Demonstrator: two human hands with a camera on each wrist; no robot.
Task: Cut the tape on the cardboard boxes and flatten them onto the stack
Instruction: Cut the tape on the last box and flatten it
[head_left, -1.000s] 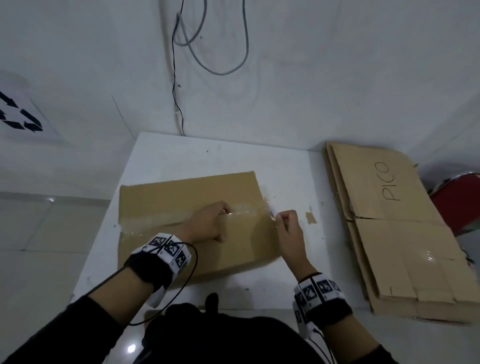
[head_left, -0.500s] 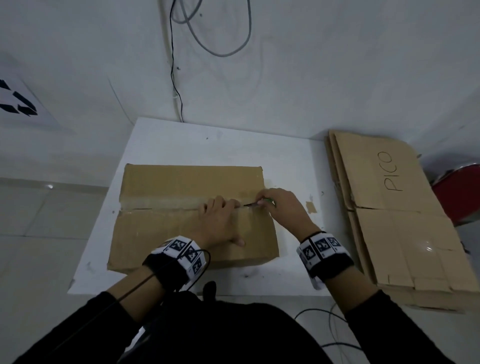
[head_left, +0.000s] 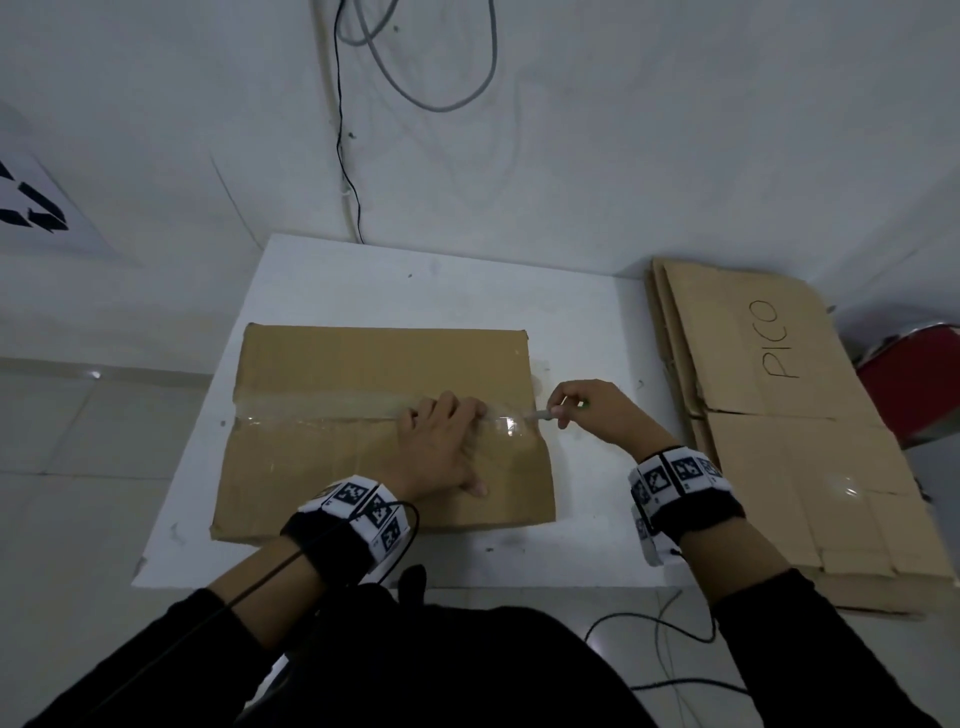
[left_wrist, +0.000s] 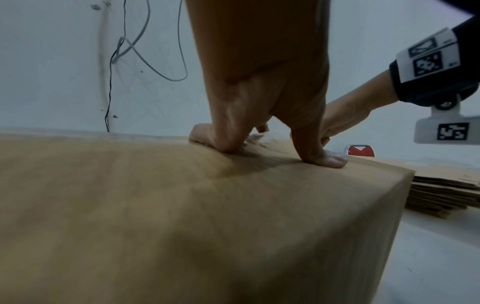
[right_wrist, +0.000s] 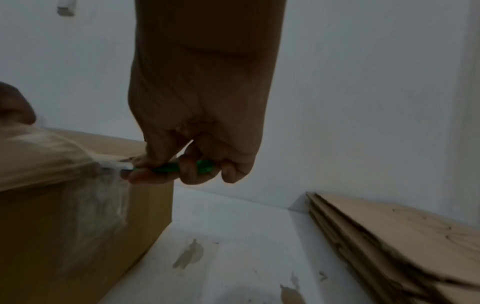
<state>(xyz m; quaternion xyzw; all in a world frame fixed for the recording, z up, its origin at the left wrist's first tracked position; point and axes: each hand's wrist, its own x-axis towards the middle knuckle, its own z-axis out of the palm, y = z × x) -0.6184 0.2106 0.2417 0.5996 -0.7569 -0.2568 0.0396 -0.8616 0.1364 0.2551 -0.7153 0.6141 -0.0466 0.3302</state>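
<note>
A closed cardboard box (head_left: 332, 457) sits on the white table (head_left: 431, 280), with clear tape (head_left: 322, 404) running along its top seam. My left hand (head_left: 441, 447) presses flat on the box top near the seam's right end, fingers spread (left_wrist: 262, 127). My right hand (head_left: 587, 410) grips a green-handled cutter (right_wrist: 176, 167) at the box's right edge. The cutter's pale blade tip (head_left: 537, 415) touches the tape at the seam's end (right_wrist: 114, 165). A stack of flattened boxes (head_left: 789, 426), marked "PICO", lies to the right.
White wall right behind the table, with grey and black cables (head_left: 426, 78) hanging down it. A red object with a metal rim (head_left: 914, 384) stands beyond the stack. Cables (head_left: 670, 639) trail on the tiled floor near my body. The flattened stack (right_wrist: 389, 242) lies close beside the box.
My right hand has drawn back to the right, from over the seam to the box's right edge. The left hand stays pressed on the box top.
</note>
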